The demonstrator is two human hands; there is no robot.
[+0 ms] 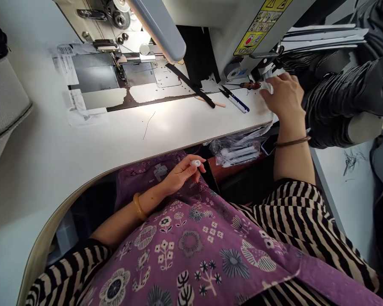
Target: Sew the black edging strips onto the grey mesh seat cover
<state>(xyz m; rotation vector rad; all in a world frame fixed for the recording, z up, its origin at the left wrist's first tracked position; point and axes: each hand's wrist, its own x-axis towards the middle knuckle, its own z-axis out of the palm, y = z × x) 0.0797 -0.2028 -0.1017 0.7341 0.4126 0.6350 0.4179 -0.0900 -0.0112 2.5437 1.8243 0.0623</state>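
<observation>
My left hand (183,172) is closed round a small white cylindrical thing (195,163), its end showing between thumb and forefinger, above the purple flowered apron (191,242). My right hand (284,94) reaches to the right end of the sewing table, by the machine's base. Its fingertips are at a small whitish, clear item (267,85); whether they grip it is hard to make out. Just left of these fingers lies a screwdriver with a brown handle (250,85). Blue-and-white thread snips (238,101) rest beside it.
The sewing machine (194,12) stands at the back, with its needle area (121,74) at left. A black strip (191,86) lies over an orange stick (220,104). Stacked dark pieces (338,93) are at right. A plastic bag (238,151) sits below the table edge.
</observation>
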